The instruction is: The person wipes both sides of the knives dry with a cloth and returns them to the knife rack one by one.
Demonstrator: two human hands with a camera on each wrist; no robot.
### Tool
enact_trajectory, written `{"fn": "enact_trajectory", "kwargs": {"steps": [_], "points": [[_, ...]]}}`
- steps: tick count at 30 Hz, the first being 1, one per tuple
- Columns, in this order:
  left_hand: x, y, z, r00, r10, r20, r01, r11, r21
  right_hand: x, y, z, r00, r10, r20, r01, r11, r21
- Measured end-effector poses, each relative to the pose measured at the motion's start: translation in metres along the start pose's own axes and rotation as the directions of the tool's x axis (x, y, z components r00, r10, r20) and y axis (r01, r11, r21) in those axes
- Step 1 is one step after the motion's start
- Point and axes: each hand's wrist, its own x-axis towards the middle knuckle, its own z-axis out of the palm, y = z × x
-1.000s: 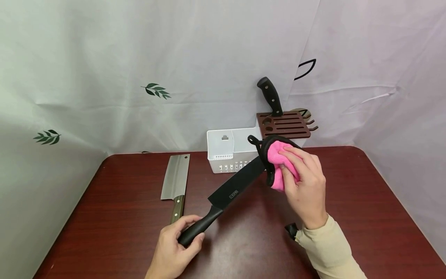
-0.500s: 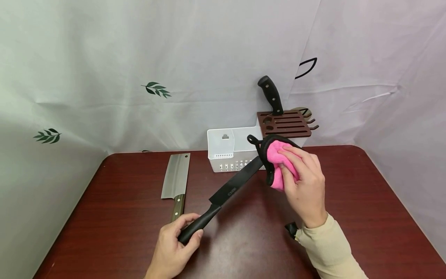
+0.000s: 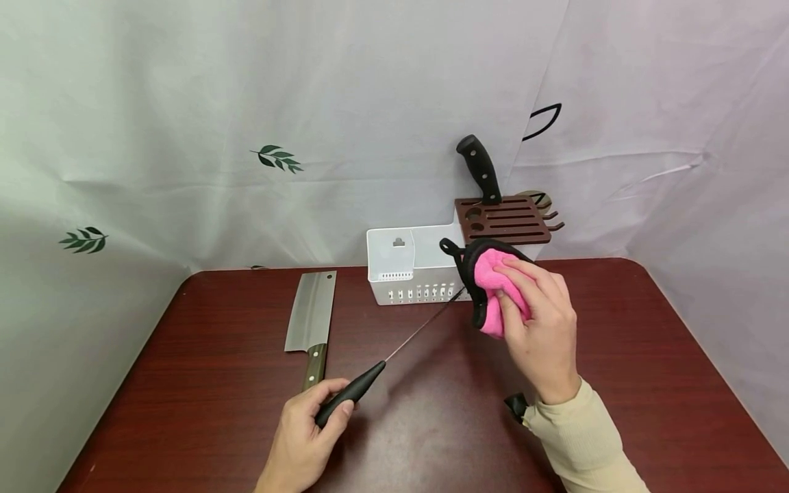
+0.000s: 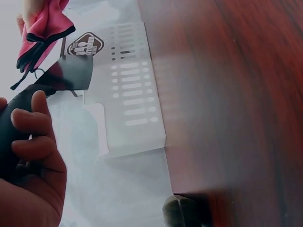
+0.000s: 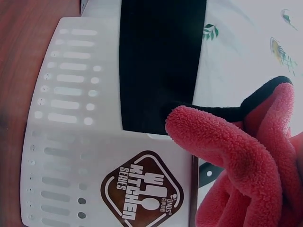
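Note:
My left hand (image 3: 305, 431) grips the black handle (image 3: 351, 396) of a kitchen knife, held slanting up to the right above the table. In the head view its blade (image 3: 425, 326) is seen nearly edge-on, a thin line. The right wrist view shows the broad black blade (image 5: 161, 66) down to its squared end. My right hand (image 3: 539, 322) pinches a bunched pink cloth (image 3: 496, 274) with black trim and a hanging loop. That cloth is at the far end of the blade and overlaps it in the right wrist view.
Left of the knife lies a steel cleaver (image 3: 313, 311) with a wooden handle (image 3: 316, 366). Behind stands a white perforated holder (image 3: 425, 277) with a brown slotted top (image 3: 505, 222). A black-handled knife (image 3: 479, 168) sits upright in it. Pale curtains surround the red-brown table (image 3: 647, 356).
My left hand has turned the knife about its length, so its flat, lettered side has gone from view and the edge shows. My right hand and the cloth have hardly moved.

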Motion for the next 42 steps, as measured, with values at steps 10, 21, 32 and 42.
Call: {"fn": "enact_trajectory", "kwargs": {"steps": [10, 21, 32, 42], "points": [[0.001, 0.003, -0.002, 0.981, -0.182, 0.068, 0.182, 0.983, 0.006, 0.000, 0.000, 0.000, 1.000, -0.001, 0.001, 0.001, 1.000, 0.001], [0.004, 0.005, -0.008, 0.926, -0.357, 0.125, 0.377, 0.896, -0.234, -0.001, 0.001, 0.000, 1.000, 0.003, 0.015, -0.003, 1.000, -0.003], [0.004, 0.005, -0.009, 0.918, -0.367, 0.147, 0.395, 0.872, -0.289, -0.002, 0.003, 0.002, 0.999, 0.004, 0.047, -0.004, 1.000, -0.009], [0.004, 0.002, -0.011, 0.941, -0.279, 0.193, 0.331, 0.880, -0.342, -0.006, 0.005, 0.002, 0.989, 0.032, 0.147, -0.023, 0.998, -0.059]]}}
